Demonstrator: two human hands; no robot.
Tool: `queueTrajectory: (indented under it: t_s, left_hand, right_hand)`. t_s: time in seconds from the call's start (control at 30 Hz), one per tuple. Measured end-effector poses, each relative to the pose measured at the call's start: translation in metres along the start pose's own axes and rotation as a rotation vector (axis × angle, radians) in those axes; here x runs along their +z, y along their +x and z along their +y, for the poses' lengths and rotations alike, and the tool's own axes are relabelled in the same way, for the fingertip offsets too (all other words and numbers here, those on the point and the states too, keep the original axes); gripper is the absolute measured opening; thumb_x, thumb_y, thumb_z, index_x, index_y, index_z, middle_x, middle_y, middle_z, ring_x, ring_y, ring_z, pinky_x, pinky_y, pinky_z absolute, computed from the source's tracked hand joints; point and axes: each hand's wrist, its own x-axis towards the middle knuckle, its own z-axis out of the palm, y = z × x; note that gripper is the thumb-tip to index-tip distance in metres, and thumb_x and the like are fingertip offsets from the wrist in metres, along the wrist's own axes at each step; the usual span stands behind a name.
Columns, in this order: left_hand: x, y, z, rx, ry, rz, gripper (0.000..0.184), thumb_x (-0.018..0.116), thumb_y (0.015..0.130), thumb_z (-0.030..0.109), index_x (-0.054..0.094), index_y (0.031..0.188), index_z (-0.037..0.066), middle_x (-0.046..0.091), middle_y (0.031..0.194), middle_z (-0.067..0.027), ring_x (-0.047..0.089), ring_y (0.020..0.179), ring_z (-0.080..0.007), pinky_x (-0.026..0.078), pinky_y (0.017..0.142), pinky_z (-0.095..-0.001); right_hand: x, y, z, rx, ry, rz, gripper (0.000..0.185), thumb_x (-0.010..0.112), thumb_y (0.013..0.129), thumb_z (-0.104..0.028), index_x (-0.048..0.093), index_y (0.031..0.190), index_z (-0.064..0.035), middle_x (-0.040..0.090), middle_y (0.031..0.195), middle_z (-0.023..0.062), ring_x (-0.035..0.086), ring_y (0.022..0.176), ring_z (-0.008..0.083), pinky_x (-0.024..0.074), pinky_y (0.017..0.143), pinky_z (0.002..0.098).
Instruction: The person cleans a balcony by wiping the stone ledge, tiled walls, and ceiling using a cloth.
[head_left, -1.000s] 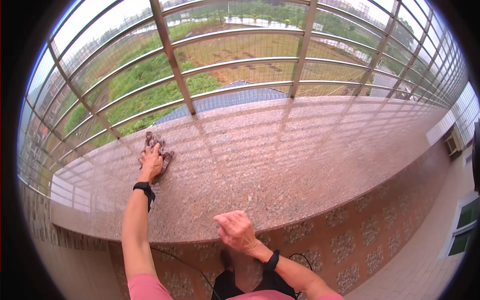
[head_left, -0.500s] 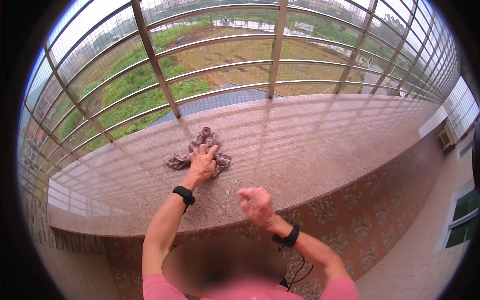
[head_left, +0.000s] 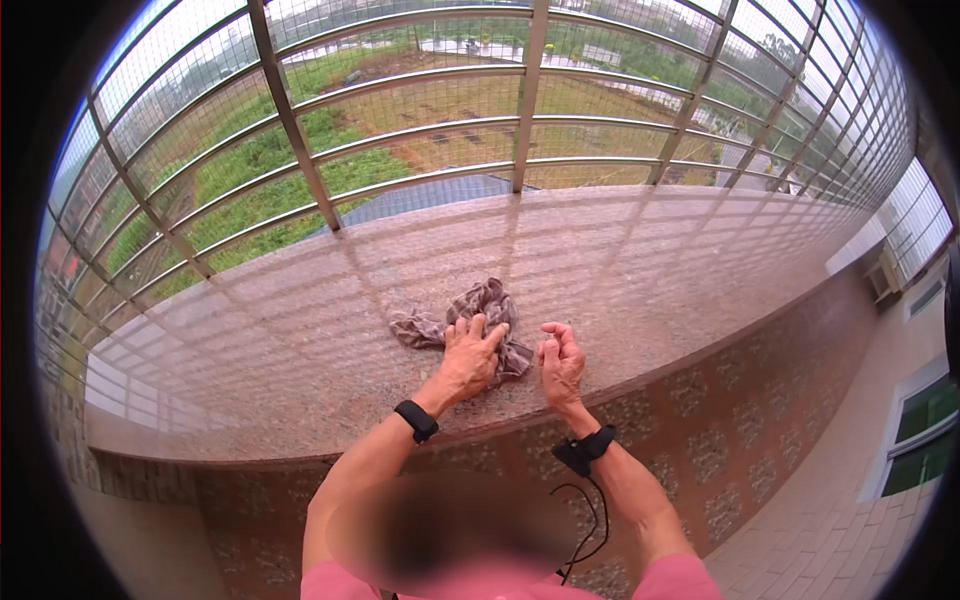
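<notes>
A crumpled brown-and-pale patterned cloth (head_left: 480,310) lies on the pinkish stone ledge (head_left: 640,270). My left hand (head_left: 468,362) bears down on its near side, fingers bent and somewhat apart, with folds of it under and around the fingertips. Loose ends of the fabric stick out to the left, the far side and the right. Just right of the cloth, my right hand (head_left: 562,368) is held with its fingers curled in, over the ledge's front part; nothing shows in it. Both wrists wear black bands.
A metal railing (head_left: 520,120) with mesh rises along the ledge's far side, with grass and fields beyond. The ledge's rounded front edge (head_left: 660,372) drops to a patterned tile floor (head_left: 740,430). A black cable (head_left: 603,520) hangs by my right forearm. A window (head_left: 920,430) is at right.
My left hand has slid the cloth right and nearer to me along the ledge. My right hand has shifted right and slightly farther out, so the cloth is now close beside it.
</notes>
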Motion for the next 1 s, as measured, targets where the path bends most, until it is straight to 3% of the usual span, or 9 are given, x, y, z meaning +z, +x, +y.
queueTrajectory:
  t_s: [0.23, 0.43, 0.53, 0.6, 0.63, 0.7, 0.73, 0.83, 1.0]
  left_hand:
    - [-0.002, -0.013, 0.026, 0.011, -0.044, 0.01, 0.052, 0.059, 0.078, 0.013, 0.055, 0.13, 0.016, 0.046, 0.115, -0.0161, 0.044, 0.106, -0.0342, 0.034, 0.089, -0.047]
    - [-0.008, -0.029, 0.029, 0.086, -0.094, -0.061, 0.052, 0.06, 0.076, 0.011, 0.056, 0.128, 0.016, 0.048, 0.119, -0.0166, 0.045, 0.107, -0.0342, 0.035, 0.09, -0.0462]
    - [-0.012, -0.041, 0.028, 0.111, -0.126, -0.074, 0.049, 0.062, 0.075, 0.013, 0.058, 0.123, 0.015, 0.048, 0.117, -0.0168, 0.045, 0.105, -0.0346, 0.036, 0.088, -0.0466]
    - [-0.015, -0.051, 0.024, 0.151, -0.115, -0.066, 0.045, 0.063, 0.073, 0.015, 0.059, 0.118, 0.013, 0.048, 0.114, -0.0159, 0.045, 0.104, -0.0337, 0.036, 0.086, -0.0459]
    - [-0.016, -0.057, 0.021, 0.152, -0.124, -0.063, 0.045, 0.063, 0.073, 0.015, 0.059, 0.118, 0.013, 0.048, 0.114, -0.0159, 0.045, 0.104, -0.0337, 0.036, 0.086, -0.0459]
    - [-0.02, -0.071, 0.014, 0.168, -0.119, -0.106, 0.044, 0.063, 0.073, 0.015, 0.059, 0.117, 0.012, 0.048, 0.113, -0.0154, 0.045, 0.104, -0.0332, 0.036, 0.086, -0.0457]
    - [-0.02, -0.081, 0.009, 0.183, -0.134, -0.073, 0.044, 0.064, 0.073, 0.015, 0.059, 0.116, 0.011, 0.048, 0.112, -0.0149, 0.046, 0.104, -0.033, 0.036, 0.086, -0.0459]
    - [-0.032, -0.116, -0.007, 0.22, -0.178, -0.013, 0.045, 0.066, 0.073, 0.013, 0.058, 0.117, 0.012, 0.048, 0.112, -0.0147, 0.046, 0.104, -0.0328, 0.036, 0.086, -0.046]
    - [-0.049, -0.183, -0.035, 0.244, -0.039, 0.069, 0.057, 0.068, 0.073, 0.015, 0.055, 0.128, 0.018, 0.046, 0.127, -0.0178, 0.044, 0.11, -0.036, 0.036, 0.092, -0.046]
  right_hand:
    - [-0.007, 0.002, 0.006, 0.028, 0.019, -0.021, 0.017, 0.05, 0.099, -0.015, 0.057, 0.111, -0.0046, 0.051, 0.071, -0.0046, 0.045, 0.063, 0.0029, 0.0375, 0.055, 0.0191]
    - [-0.004, 0.003, -0.001, -0.016, -0.083, -0.067, 0.018, 0.051, 0.097, -0.012, 0.057, 0.112, -0.0041, 0.052, 0.072, -0.0032, 0.047, 0.064, 0.0052, 0.0419, 0.058, 0.0224]
    - [0.005, -0.007, -0.015, -0.172, -0.377, -0.105, 0.027, 0.052, 0.094, -0.008, 0.056, 0.121, -0.0064, 0.05, 0.07, -0.0012, 0.046, 0.063, 0.0071, 0.0434, 0.06, 0.0245]
    - [0.011, -0.013, -0.024, -0.177, -0.575, -0.31, 0.036, 0.055, 0.091, -0.01, 0.057, 0.127, -0.0097, 0.056, 0.074, 0.0048, 0.055, 0.066, 0.0161, 0.0482, 0.064, 0.0314]
    - [0.015, -0.014, -0.022, -0.176, -0.585, -0.312, 0.036, 0.055, 0.091, -0.01, 0.057, 0.127, -0.0097, 0.056, 0.074, 0.0048, 0.055, 0.066, 0.0161, 0.0482, 0.064, 0.0314]
    - [0.027, -0.019, -0.022, -0.543, -0.614, -0.399, 0.035, 0.058, 0.091, -0.018, 0.06, 0.126, -0.0129, 0.062, 0.085, 0.0102, 0.063, 0.076, 0.0276, 0.0509, 0.07, 0.0387]
    - [0.03, -0.029, -0.028, -0.399, -0.674, -0.441, 0.031, 0.058, 0.092, -0.024, 0.064, 0.12, -0.0132, 0.064, 0.095, 0.0144, 0.064, 0.087, 0.0354, 0.0512, 0.074, 0.0434]
    - [0.054, -0.056, -0.04, -0.353, -0.757, -0.475, 0.029, 0.056, 0.093, -0.025, 0.065, 0.118, -0.0144, 0.064, 0.093, 0.0143, 0.064, 0.085, 0.0355, 0.0515, 0.072, 0.0423]
    - [0.097, -0.1, -0.042, -0.398, -0.721, -0.516, 0.03, 0.056, 0.093, -0.025, 0.064, 0.119, -0.0144, 0.063, 0.091, 0.0139, 0.064, 0.079, 0.0345, 0.0519, 0.068, 0.0415]
